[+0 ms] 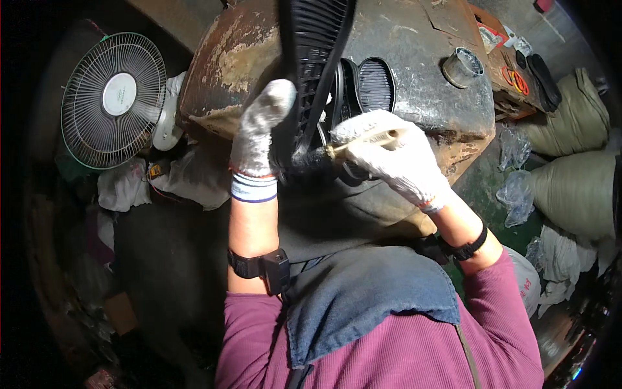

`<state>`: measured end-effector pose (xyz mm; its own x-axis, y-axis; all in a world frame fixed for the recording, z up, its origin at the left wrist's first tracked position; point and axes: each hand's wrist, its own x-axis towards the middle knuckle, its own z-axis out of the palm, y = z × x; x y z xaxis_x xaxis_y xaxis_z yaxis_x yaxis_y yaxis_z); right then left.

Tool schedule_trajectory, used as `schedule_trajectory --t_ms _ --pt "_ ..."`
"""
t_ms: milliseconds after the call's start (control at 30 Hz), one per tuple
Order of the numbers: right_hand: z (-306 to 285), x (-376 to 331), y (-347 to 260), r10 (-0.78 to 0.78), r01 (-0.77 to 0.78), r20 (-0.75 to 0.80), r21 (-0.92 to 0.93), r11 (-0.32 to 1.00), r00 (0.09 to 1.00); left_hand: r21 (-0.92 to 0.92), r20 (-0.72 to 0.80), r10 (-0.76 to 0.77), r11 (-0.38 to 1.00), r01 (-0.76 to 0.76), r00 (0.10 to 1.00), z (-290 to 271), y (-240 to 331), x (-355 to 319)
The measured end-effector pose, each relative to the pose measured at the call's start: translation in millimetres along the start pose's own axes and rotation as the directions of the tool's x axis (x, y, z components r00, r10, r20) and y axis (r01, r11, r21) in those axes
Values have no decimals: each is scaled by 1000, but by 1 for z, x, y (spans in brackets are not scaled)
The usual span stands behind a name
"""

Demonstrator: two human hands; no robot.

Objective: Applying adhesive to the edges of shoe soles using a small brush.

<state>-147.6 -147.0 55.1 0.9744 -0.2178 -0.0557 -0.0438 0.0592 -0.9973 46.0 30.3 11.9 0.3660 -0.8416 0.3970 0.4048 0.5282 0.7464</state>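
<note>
While the left hand [262, 126], in a white knit glove, closes its fingers around the edge of a black ribbed shoe sole [311, 65] and holds it up on end, the right hand [395, 155], gloved the same way, clamps its fingers on the pale handle of a small brush [359, 142]. The brush's dark head lies against the lower part of the sole, just between the two hands. The sole rises from the hands toward the far edge of the picture, tilted slightly to the right, above a worn, rusty workbench [414, 58].

On the bench just behind the held sole lie two more black soles [369, 81], side by side and flat. To the far right on the bench stands a small metal tin [462, 67], well apart from the hands. Farther right sit orange rings [516, 81] and another dark sole.

On the left, beside the bench, a round electric fan [113, 97] faces the camera, with crumpled white cloth below it. On the right, bulging green sacks [576, 188] lie near clear plastic bags [515, 168]. A blue-grey cloth [369, 298] covers the person's lap, near the lower edge.
</note>
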Motion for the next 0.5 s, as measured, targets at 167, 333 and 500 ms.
schedule_trajectory --t_ms 167,333,500 --pt "11 8 5 -189 190 32 -25 982 981 993 -83 399 105 44 913 -11 -32 -7" --pt "15 26 5 -299 298 79 -492 818 951 996 92 399 -51 -78 912 14 -17 -13" --pt "-22 69 -4 -709 526 155 -780 340 688 919 -207 309 386 77 928 16 -25 -17"
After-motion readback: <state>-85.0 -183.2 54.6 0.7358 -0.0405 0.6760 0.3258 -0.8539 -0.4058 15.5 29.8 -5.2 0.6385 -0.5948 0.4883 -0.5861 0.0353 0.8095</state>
